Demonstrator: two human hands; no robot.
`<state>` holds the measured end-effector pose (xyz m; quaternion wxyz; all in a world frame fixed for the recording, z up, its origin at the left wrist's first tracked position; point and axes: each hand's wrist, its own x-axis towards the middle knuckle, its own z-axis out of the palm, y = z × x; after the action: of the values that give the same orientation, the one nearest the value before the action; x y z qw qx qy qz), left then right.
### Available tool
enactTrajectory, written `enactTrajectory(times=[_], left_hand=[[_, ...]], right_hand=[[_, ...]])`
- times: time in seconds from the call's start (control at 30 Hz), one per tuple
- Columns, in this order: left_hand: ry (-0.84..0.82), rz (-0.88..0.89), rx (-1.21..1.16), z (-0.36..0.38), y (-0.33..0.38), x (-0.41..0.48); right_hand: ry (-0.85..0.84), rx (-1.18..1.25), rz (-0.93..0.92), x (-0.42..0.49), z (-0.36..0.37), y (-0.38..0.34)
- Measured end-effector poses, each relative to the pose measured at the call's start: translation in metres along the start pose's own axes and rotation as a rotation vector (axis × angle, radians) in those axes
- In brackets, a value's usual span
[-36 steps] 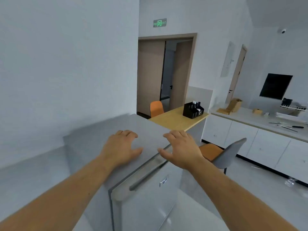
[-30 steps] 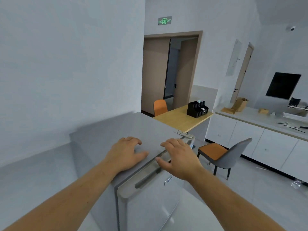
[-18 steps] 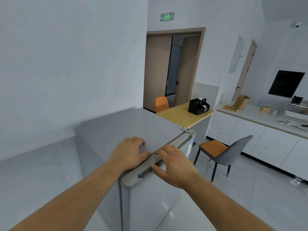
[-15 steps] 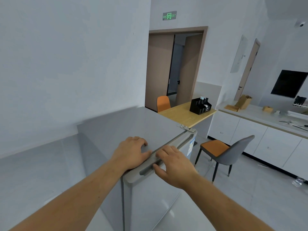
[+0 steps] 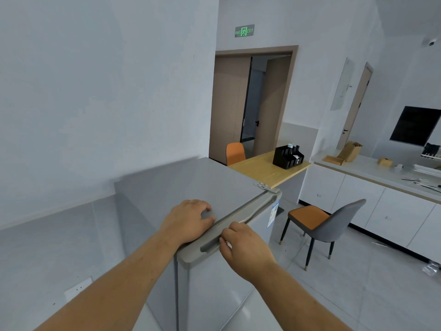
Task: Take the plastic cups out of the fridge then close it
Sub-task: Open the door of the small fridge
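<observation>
The fridge (image 5: 214, 271), at lower centre, is shut, cups unseen; the left hand (image 5: 188, 220) lies flat and empty to brace its top while the right hand (image 5: 243, 244) hooks fingers (image 5: 225, 238) into the door's handle groove (image 5: 211, 246) to pull.

In the lower middle of the frame we have the fridge (image 5: 191, 187), its door (image 5: 214, 283) facing lower right. Our left hand (image 5: 188, 220) lies on the fridge top near its front edge; our right hand (image 5: 243, 244) sits just right of it, fingers at the handle recess (image 5: 211, 246) along the door's top. Behind the fridge, toward centre right, stands a table (image 5: 260, 170) with an organiser (image 5: 287, 157) on it and a chair (image 5: 235, 152) at its far side. Another chair (image 5: 322, 225) stands right of the fridge, before the cabinets (image 5: 381, 211) along the right edge. A doorway (image 5: 253, 103) opens behind the table, an exit sign (image 5: 244, 31) above it.
</observation>
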<state>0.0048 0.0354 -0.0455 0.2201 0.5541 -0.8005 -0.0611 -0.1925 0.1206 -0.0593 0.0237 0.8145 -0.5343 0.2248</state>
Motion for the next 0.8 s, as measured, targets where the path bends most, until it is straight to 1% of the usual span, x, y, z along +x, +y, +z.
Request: enactTrajectory(times=[0.17,0.3,0.37,0.43,0.53,0.67,0.8], left_hand=[[0.005,0.004,0.006,0.002,-0.002,0.0],[0.003,0.022,-0.001,0.003,-0.004,0.003],[0.0,0.024,0.007,0.004,-0.005,0.005],[0.007,0.027,0.021,0.005,-0.006,0.006],[0.016,0.033,0.029,0.005,-0.006,0.006],[0.005,0.042,0.03,0.005,-0.009,0.006],[0.01,0.048,0.034,0.007,-0.009,0.006]], right_hand=[[-0.004,0.014,-0.009,-0.001,-0.005,-0.002],[-0.007,0.039,0.022,-0.013,-0.019,0.007],[0.035,0.05,0.067,-0.02,-0.029,0.013],[0.062,0.048,0.158,-0.023,-0.039,0.017],[-0.001,0.011,0.251,-0.021,-0.048,0.018],[-0.109,-0.13,0.295,-0.027,-0.052,0.027],[-0.161,-0.175,0.362,-0.034,-0.059,0.039]])
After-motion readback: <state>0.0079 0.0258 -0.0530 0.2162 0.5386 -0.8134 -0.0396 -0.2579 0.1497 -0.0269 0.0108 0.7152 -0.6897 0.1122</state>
